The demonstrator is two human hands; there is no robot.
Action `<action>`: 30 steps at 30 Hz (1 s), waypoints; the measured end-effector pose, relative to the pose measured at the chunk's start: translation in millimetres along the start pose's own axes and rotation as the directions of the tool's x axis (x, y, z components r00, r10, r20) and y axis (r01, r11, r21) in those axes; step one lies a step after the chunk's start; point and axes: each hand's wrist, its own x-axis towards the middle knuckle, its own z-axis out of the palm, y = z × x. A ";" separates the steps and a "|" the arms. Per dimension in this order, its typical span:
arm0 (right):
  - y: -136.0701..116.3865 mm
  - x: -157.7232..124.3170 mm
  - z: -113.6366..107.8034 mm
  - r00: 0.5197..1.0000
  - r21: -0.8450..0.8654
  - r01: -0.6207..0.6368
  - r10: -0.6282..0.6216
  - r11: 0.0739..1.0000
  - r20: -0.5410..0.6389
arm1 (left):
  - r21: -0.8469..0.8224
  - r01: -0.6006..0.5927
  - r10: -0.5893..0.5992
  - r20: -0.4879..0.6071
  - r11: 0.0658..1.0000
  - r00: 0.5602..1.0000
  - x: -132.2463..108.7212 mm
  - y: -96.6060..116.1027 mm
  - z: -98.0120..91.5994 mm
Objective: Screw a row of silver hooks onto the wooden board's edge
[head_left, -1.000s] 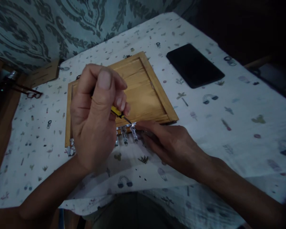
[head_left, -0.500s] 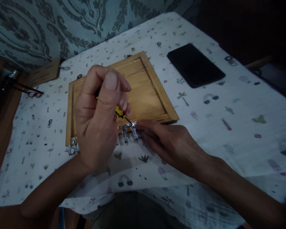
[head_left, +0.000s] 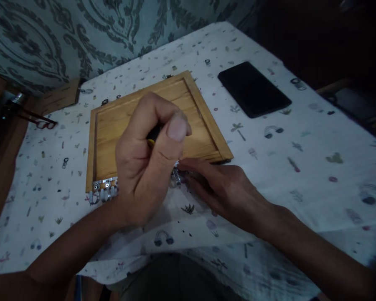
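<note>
My left hand [head_left: 147, 167] is closed around a screwdriver [head_left: 151, 143]; a bit of its black and yellow handle shows between the fingers, while the shaft and tip are hidden behind the hand. A framed wooden panel [head_left: 178, 98] lies on the table under it. Along the panel's near edge runs a metal hook rail [head_left: 106, 184] with several silver hooks, its middle covered by my left hand. At the rail's right end, my right hand [head_left: 228, 192] pinches it between thumb and fingers.
A black tablet-like slab [head_left: 253, 89] lies right of the panel on the patterned tablecloth [head_left: 238, 259]. Eyeglasses [head_left: 45, 124] and a piece of cardboard [head_left: 61, 95] are at the left. A patterned wall [head_left: 113, 33] stands behind the table.
My left hand has moved right and rolled, so the screwdriver's shaft no longer shows and more hooks at the left are uncovered. My right hand stays at the rail's end.
</note>
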 end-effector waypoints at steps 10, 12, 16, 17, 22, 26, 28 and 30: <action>1.1 0.5 0.0 1.000 0.002 0.013 -0.013 1.000 0.005 | -0.191 -0.065 0.075 0.048 0.979 0.996 19.2 -11.9 1.4; 1.4 0.4 -0.1 1.000 -0.007 0.016 -0.016 1.000 0.001 | -0.194 -0.064 0.073 0.042 0.979 0.996 20.6 -10.9 2.2; 1.6 -0.2 -0.3 1.000 -0.014 0.018 -0.018 1.000 -0.008 | -0.195 0.016 0.003 0.094 0.981 0.996 23.6 -10.4 2.4; 1.5 -0.3 -0.3 1.000 -0.014 0.015 -0.015 1.000 -0.007 | -0.198 0.027 -0.005 0.112 0.980 0.994 24.8 -10.8 2.1; 1.3 -0.5 -0.3 1.000 0.008 -0.014 0.014 1.000 0.022 | -0.277 0.068 -0.016 0.186 0.959 0.982 31.3 -11.5 0.8; 1.6 -1.1 0.3 1.000 0.011 -0.010 0.010 1.000 0.028 | -0.250 0.144 -0.073 0.273 0.957 0.959 34.8 -8.6 0.1; 1.9 -1.2 0.6 1.000 0.007 0.000 0.000 1.000 0.020 | -0.237 0.156 -0.081 0.298 0.959 0.951 35.3 -7.5 0.0; 2.0 -1.0 0.6 1.000 0.008 0.013 -0.013 1.000 0.007 | -0.232 0.170 -0.092 0.314 0.958 0.945 35.1 -7.1 -0.1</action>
